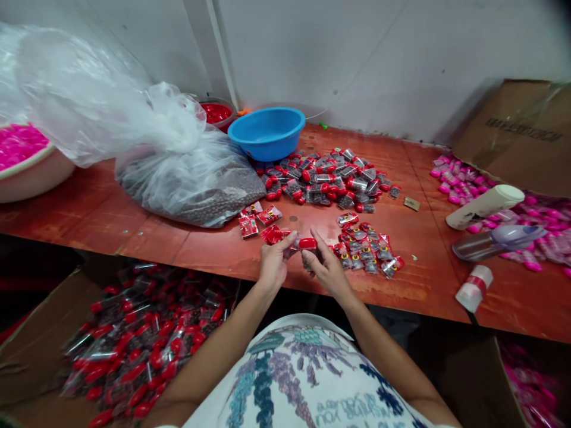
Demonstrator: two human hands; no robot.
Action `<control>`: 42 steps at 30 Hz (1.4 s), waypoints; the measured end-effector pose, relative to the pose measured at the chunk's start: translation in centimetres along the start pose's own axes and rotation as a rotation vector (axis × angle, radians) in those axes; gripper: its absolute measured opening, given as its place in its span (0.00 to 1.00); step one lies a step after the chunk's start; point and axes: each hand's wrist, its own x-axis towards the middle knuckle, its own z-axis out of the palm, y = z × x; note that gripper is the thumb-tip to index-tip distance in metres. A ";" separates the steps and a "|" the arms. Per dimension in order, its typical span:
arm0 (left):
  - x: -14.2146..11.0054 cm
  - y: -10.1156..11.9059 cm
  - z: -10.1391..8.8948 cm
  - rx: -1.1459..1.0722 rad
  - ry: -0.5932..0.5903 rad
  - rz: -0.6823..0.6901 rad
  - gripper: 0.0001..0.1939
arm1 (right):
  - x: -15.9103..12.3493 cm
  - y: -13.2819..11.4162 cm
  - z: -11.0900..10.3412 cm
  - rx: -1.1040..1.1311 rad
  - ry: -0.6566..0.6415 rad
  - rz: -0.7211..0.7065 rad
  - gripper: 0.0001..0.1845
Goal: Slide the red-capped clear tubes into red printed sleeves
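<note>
At the table's front edge, my left hand [273, 261] and my right hand [328, 264] meet with their fingers closed around one small red-capped clear container [307, 244]. Its clear end points toward my left fingertips and the red end lies by my right fingers. What the container holds cannot be made out. Close beyond my left hand lie a few flat red printed packets [269, 215]. Right of my right hand is a group of filled red packets [366, 249]. Farther back spreads a heap of red-capped clear containers with dark contents [332, 178].
A knotted plastic bag of dark beads [187, 184] and a blue basin [267, 134] stand behind. At right are a white bottle [484, 207], a water bottle [495, 242], a plastic roll [475, 288] and pink containers [535, 226]. Below left, a carton [40, 333] holds red-capped containers.
</note>
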 end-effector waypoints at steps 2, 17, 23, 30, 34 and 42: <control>0.0 0.1 0.2 -0.002 0.009 -0.003 0.13 | -0.1 0.0 0.1 0.015 -0.019 0.002 0.34; 0.0 0.4 0.0 -0.032 0.012 -0.151 0.10 | -0.2 -0.6 -0.1 0.182 0.152 -0.008 0.23; -0.5 0.7 0.6 -0.042 0.009 -0.178 0.09 | -0.2 -0.7 0.0 0.143 0.163 -0.026 0.25; -0.4 0.9 0.8 -0.065 0.031 -0.184 0.10 | -0.4 -0.5 -0.1 0.131 0.140 -0.025 0.25; -0.2 0.8 0.6 -0.052 0.024 -0.161 0.11 | -0.6 -0.3 -0.1 0.132 0.080 -0.037 0.25; 0.2 1.1 0.4 -0.032 0.035 -0.145 0.14 | -0.5 -0.1 -0.5 0.111 0.016 -0.059 0.26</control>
